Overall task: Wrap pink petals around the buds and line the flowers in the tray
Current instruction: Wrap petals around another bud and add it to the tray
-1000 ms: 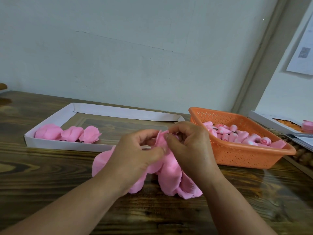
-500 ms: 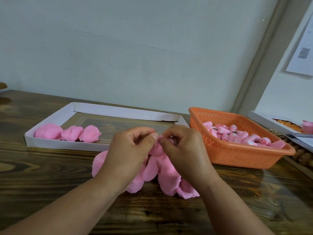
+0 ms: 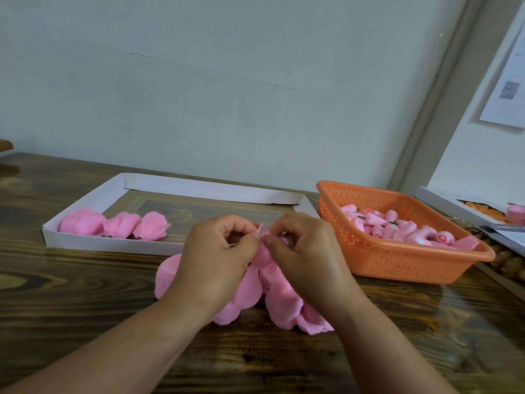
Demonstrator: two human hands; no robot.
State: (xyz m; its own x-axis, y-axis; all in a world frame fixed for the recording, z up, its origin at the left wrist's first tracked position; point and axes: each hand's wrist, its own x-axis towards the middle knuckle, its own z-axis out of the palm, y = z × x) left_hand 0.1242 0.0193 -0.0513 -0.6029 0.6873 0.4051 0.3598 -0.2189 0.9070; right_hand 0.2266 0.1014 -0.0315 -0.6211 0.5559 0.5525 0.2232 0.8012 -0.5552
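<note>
My left hand (image 3: 218, 257) and my right hand (image 3: 306, 257) meet above a pile of loose pink petals (image 3: 279, 305) on the wooden table. Both pinch a pink petal (image 3: 262, 253) between thumbs and fingertips; whatever it wraps is hidden by my fingers. Behind and to the left lies a white cardboard tray (image 3: 113, 247) with three finished pink flowers (image 3: 113, 226) lined along its left front. An orange basket (image 3: 397, 263) at the right holds several pink buds (image 3: 397, 227).
The table (image 3: 71, 308) reaches back to a pale wall. At the far right stand another white box (image 3: 443, 201) with orange pieces, a stack of pink petals (image 3: 515, 213) and papers. A door frame rises behind the basket.
Both hands have drawn closer together and lowered slightly, folding the raised petal tighter between the fingertips. The tray, basket and petal pile have not moved.
</note>
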